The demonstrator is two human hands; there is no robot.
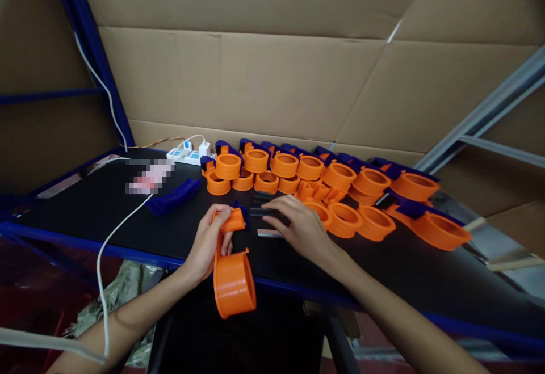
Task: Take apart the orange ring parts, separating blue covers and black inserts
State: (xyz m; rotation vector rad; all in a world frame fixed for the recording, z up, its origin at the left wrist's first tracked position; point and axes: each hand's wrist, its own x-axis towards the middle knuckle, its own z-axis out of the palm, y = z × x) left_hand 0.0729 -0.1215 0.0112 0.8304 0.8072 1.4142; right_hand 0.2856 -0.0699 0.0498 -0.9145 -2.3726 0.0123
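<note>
My left hand (207, 242) is closed around the upper end of an orange plastic part with a ring (234, 288); its ring hangs down in front of the table edge. The thumb lies on top of the part's squared end. To the right, my right hand (300, 225) reaches over the table with fingers curved and apart, its fingertips at several short black rods (260, 206). Whether they touch the rods is unclear. A flat silver strip (269, 233) lies just below the rods. Behind my left hand, a small dark blue piece (242, 213) is partly hidden.
Rows of orange ring parts (338, 175), many with dark blue pieces attached, stand along the back and right of the black table (106, 209). A loose blue piece (174, 197) lies left. Behind is a white power strip (187, 156); a white cable (111, 235) crosses the front edge.
</note>
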